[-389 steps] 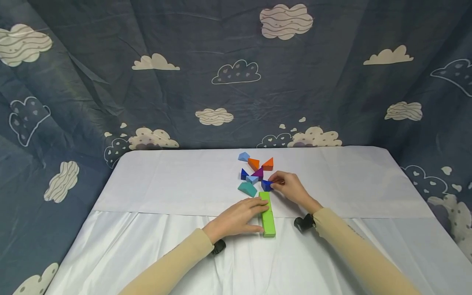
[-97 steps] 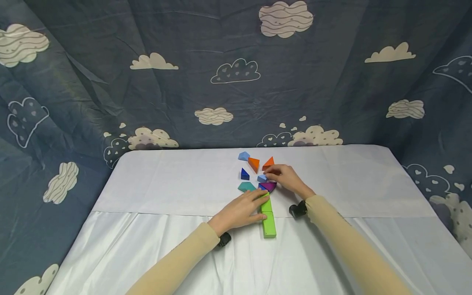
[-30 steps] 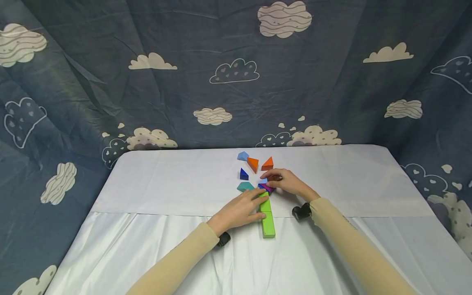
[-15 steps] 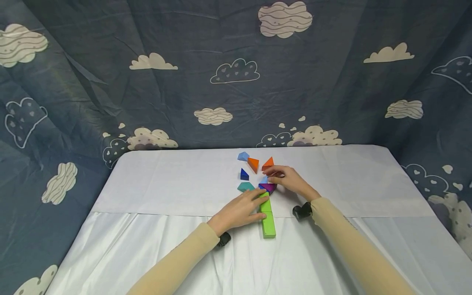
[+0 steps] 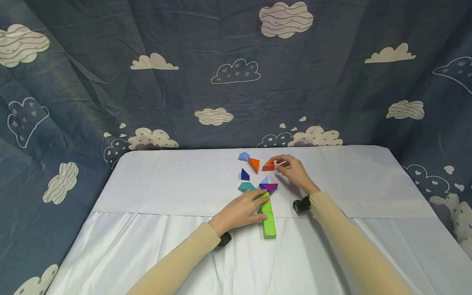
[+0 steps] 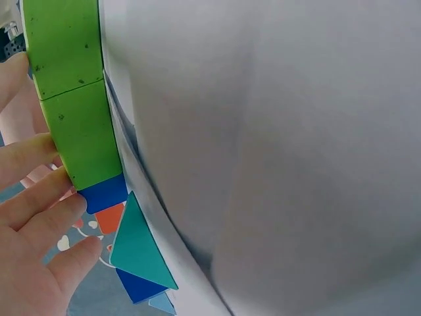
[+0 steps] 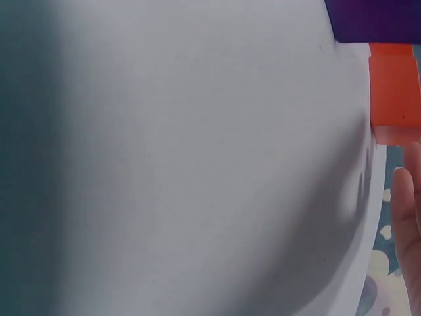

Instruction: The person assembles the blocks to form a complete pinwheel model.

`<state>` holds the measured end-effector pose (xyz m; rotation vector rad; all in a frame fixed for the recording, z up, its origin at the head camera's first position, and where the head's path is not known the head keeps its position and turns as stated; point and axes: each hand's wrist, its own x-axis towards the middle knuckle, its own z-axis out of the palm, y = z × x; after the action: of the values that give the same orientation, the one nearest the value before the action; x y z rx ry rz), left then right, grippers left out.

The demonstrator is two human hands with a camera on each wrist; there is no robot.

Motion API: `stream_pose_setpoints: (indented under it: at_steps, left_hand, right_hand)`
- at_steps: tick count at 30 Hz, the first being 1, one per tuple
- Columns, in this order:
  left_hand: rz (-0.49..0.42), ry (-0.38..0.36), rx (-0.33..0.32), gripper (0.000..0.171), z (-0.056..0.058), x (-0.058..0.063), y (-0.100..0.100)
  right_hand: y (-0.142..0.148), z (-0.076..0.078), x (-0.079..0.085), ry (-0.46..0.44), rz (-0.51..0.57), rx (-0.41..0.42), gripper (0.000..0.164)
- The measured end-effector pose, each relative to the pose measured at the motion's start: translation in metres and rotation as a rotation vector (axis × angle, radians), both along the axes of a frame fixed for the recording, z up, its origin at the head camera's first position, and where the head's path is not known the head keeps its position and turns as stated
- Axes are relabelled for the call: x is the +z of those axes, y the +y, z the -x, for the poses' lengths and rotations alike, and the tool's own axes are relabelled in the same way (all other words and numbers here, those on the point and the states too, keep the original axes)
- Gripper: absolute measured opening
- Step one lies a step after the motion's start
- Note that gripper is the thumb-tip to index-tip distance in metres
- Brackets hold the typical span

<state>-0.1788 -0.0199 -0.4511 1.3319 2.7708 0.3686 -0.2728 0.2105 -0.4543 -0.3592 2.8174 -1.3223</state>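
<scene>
In the head view, two green blocks (image 5: 269, 226) lie end to end. My left hand (image 5: 236, 211) rests along their left side, fingers extended and touching the upper block and the blue block (image 6: 105, 193) at its far end. A purple triangular block (image 5: 270, 187) sits beside that blue one, with a light blue triangular block (image 5: 264, 180) just beyond. My right hand (image 5: 295, 174) reaches to an orange triangular block (image 5: 268, 166), its fingertips at the block's right side. In the right wrist view, the visible finger (image 7: 402, 204) is fairly straight, below the orange block; the thumb is hidden.
Left of the row lie a teal block (image 5: 246, 187), a dark blue triangular block (image 5: 245, 175), another orange block (image 5: 253, 164) and a light blue block (image 5: 243, 156). A white cloth (image 5: 166, 184) covers the table; a cloud-patterned curtain (image 5: 166, 98) hangs behind.
My right hand has left the light blue triangle, now standing beyond the purple block, and moved away to the orange block. Earlier, the purple block was moved to the row's far end. Left hand stays.
</scene>
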Motion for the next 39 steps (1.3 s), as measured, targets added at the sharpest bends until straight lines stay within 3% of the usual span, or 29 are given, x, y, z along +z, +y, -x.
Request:
stream_pose_setpoints:
  at_steps: [22,30,39]
  left_hand:
    - [-0.004,-0.001,0.004,0.059,-0.001,0.001,0.001]
    - [-0.005,-0.010,0.009,0.059,-0.002,0.001,0.001]
    - [-0.002,-0.021,0.018,0.058,-0.002,0.003,0.001]
  right_hand:
    - [-0.005,0.015,-0.007,-0.022,-0.094,0.051,0.040]
    - [-0.009,0.016,-0.007,0.006,-0.150,0.070,0.036]
    - [-0.013,0.012,-0.006,0.033,-0.140,0.117,0.035]
